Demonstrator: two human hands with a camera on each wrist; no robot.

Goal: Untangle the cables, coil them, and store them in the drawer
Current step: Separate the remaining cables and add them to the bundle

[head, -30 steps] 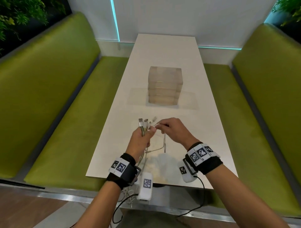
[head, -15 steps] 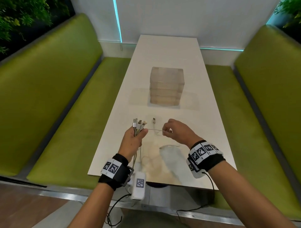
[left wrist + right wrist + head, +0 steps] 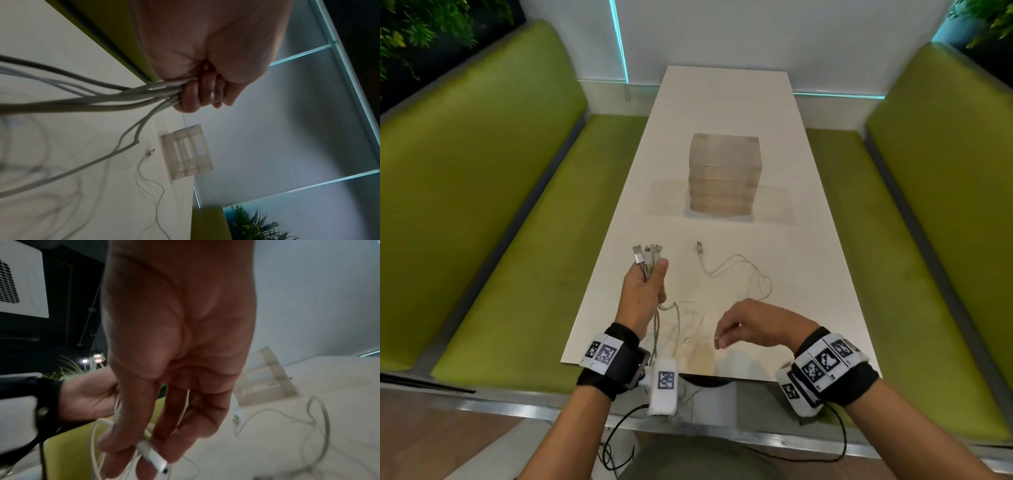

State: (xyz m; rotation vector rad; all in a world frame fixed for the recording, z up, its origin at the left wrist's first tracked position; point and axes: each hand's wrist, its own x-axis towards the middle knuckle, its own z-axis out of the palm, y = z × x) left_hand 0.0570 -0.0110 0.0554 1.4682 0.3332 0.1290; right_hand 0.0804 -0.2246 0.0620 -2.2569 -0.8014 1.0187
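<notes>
My left hand (image 3: 643, 291) grips a bundle of grey-white cables (image 3: 123, 95) above the table's near left. Their connector ends (image 3: 647, 255) stick up out of the fist, and the rest trails toward the table edge. My right hand (image 3: 743, 322) hovers low near the front edge, its thumb and fingers pinching a white cable end (image 3: 153, 454). One loose cable (image 3: 726, 270) lies apart on the table in slack loops, its plug (image 3: 699, 247) pointing at the translucent drawer unit (image 3: 724, 174). All of that unit's drawers look closed.
The long white table (image 3: 722, 102) runs away from me between two green benches (image 3: 482, 205). The drawer unit stands mid-table on a clear mat. Slack cable loops (image 3: 688, 325) lie between my hands near the front edge.
My right hand drew one cable out of the bundle to the right and left it on the table. It then came back toward the near edge and now pinches a white cable end. The left hand shifted slightly left.
</notes>
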